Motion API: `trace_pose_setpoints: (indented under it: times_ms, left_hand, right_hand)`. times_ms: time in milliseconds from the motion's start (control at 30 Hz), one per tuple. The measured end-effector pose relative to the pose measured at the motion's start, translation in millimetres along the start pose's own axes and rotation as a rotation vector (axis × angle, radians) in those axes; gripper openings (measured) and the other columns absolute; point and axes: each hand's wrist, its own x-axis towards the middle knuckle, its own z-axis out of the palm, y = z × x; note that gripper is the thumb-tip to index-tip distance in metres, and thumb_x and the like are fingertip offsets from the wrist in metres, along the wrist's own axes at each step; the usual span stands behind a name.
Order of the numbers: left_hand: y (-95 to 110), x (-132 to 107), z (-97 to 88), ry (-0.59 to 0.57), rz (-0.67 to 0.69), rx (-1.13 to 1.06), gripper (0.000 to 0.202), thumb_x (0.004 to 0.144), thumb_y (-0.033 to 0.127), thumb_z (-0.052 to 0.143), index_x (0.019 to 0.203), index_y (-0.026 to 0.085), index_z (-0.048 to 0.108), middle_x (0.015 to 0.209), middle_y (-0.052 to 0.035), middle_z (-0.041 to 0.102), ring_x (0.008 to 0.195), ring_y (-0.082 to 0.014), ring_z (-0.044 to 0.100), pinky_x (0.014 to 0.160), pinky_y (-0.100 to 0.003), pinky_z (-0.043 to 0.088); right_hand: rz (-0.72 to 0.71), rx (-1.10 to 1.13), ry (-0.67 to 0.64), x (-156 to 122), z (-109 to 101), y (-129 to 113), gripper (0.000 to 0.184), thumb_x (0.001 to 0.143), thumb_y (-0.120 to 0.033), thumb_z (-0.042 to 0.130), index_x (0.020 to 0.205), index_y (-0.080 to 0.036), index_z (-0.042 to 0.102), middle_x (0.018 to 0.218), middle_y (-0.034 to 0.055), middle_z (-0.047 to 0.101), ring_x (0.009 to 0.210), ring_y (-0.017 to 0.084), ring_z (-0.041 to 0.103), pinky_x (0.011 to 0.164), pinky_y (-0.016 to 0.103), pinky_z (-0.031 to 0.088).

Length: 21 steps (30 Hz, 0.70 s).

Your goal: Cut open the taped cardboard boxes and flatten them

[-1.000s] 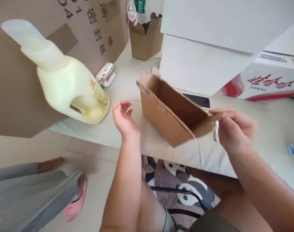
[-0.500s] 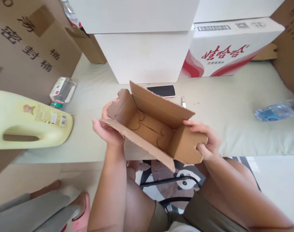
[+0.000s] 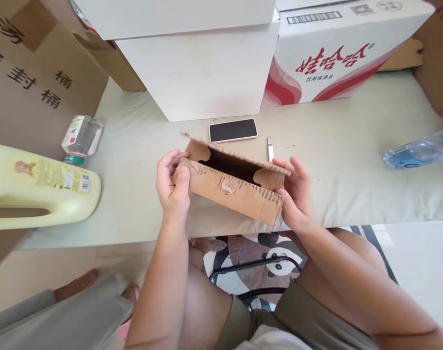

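A small brown cardboard box (image 3: 236, 194) is held between my two hands over the front edge of the cloth-covered surface. Its end flaps are folded inward and its long flaps lean toward each other, leaving a dark gap between them. My left hand (image 3: 174, 182) grips the left end, thumb on the near long flap. At the right end, my right hand (image 3: 296, 194) is closed on the box with the thumb at the near corner and fingers behind. Beyond the box lie a phone (image 3: 233, 130) and a small white-handled tool (image 3: 270, 149), perhaps a cutter.
White cartons (image 3: 199, 78) stand at the back, one with red print (image 3: 327, 63). On the left are a yellow jug (image 3: 61, 189), a clear bottle (image 3: 80, 138) and a large brown carton (image 3: 35, 97). A water bottle (image 3: 418, 150) lies right. Another person's legs (image 3: 71, 311) show lower left.
The box's end flaps, which stood open, are now folded in, and the long flaps have come closer together. Both hands have shifted their grip. The view has moved slightly.
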Motion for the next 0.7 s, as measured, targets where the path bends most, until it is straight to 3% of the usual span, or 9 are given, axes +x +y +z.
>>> trace_pose_setpoints:
  times_ms: [67, 167, 267, 367, 467, 567, 633, 700]
  left_hand:
    - [0, 2, -2.9, -0.031, 0.056, 0.057, 0.045, 0.088, 0.057, 0.076, 0.121, 0.027, 0.074, 0.124, -0.0082, 0.072, 0.124, -0.0254, 0.066, 0.115, -0.041, 0.048]
    - [2, 4, -6.1, -0.094, 0.11, 0.186, 0.033, 0.093, 0.052, 0.069, 0.109, 0.025, 0.082, 0.131, -0.0089, 0.07, 0.132, -0.0272, 0.062, 0.123, -0.044, 0.041]
    - [5, 6, -7.4, -0.109, 0.075, 0.208, 0.027, 0.093, 0.046, 0.069, 0.098, 0.025, 0.085, 0.128, -0.0086, 0.071, 0.131, -0.0283, 0.062, 0.124, -0.044, 0.041]
    - [4, 11, -11.9, -0.065, -0.007, 0.131, 0.02, 0.088, 0.04, 0.072, 0.095, 0.025, 0.085, 0.12, -0.0072, 0.074, 0.128, -0.0279, 0.064, 0.121, -0.042, 0.043]
    - [-1, 22, -23.2, 0.099, -0.138, -0.011, 0.017, 0.084, 0.034, 0.073, 0.092, 0.023, 0.083, 0.107, -0.0062, 0.076, 0.113, -0.025, 0.07, 0.108, -0.037, 0.053]
    - [-8, 33, -35.4, 0.265, -0.284, -0.179, 0.015, 0.082, 0.031, 0.07, 0.088, 0.021, 0.08, 0.096, -0.006, 0.075, 0.095, -0.02, 0.072, 0.086, -0.027, 0.058]
    - [-13, 36, -38.5, 0.278, -0.381, -0.253, 0.013, 0.083, 0.03, 0.069, 0.086, 0.021, 0.077, 0.091, -0.0059, 0.075, 0.088, -0.018, 0.071, 0.075, -0.024, 0.058]
    - [-14, 34, -36.0, 0.232, -0.493, -0.27, 0.011, 0.083, 0.031, 0.07, 0.085, 0.021, 0.075, 0.083, -0.0051, 0.073, 0.078, -0.0166, 0.07, 0.064, -0.022, 0.056]
  right_hand:
    - [-0.021, 0.011, -0.019, -1, 0, -1, 0.033, 0.105, -0.042, 0.045, 0.134, -0.035, 0.06, 0.149, 0.007, 0.059, 0.144, 0.029, 0.055, 0.122, 0.056, 0.046]
    - [-0.027, 0.015, 0.002, -3, 0, 2, 0.034, 0.104, -0.048, 0.042, 0.119, -0.031, 0.068, 0.148, 0.0064, 0.058, 0.144, 0.032, 0.054, 0.123, 0.058, 0.043]
    - [-0.017, 0.016, 0.001, -4, 3, 8, 0.041, 0.103, -0.055, 0.038, 0.121, -0.032, 0.067, 0.15, 0.0065, 0.057, 0.146, 0.034, 0.051, 0.124, 0.06, 0.041]
    - [0.005, 0.043, 0.034, -4, 7, 14, 0.049, 0.101, -0.063, 0.039, 0.139, -0.036, 0.056, 0.157, 0.0076, 0.052, 0.148, 0.034, 0.051, 0.122, 0.06, 0.044]
    - [0.117, 0.072, 0.081, -4, 10, 17, 0.055, 0.102, -0.06, 0.044, 0.152, -0.037, 0.043, 0.16, 0.0095, 0.052, 0.146, 0.03, 0.055, 0.119, 0.055, 0.048]
    - [0.223, 0.028, -0.066, -1, 12, 17, 0.046, 0.102, -0.056, 0.05, 0.142, -0.033, 0.058, 0.153, 0.01, 0.06, 0.146, 0.03, 0.056, 0.123, 0.056, 0.045]
    - [0.201, -0.008, -0.219, 1, 15, 14, 0.045, 0.101, -0.057, 0.052, 0.134, -0.03, 0.066, 0.154, 0.0109, 0.06, 0.149, 0.033, 0.053, 0.124, 0.06, 0.042]
    - [0.107, -0.001, -0.31, 3, 18, 10, 0.048, 0.1, -0.057, 0.053, 0.138, -0.03, 0.065, 0.159, 0.0111, 0.055, 0.151, 0.034, 0.05, 0.125, 0.061, 0.041]
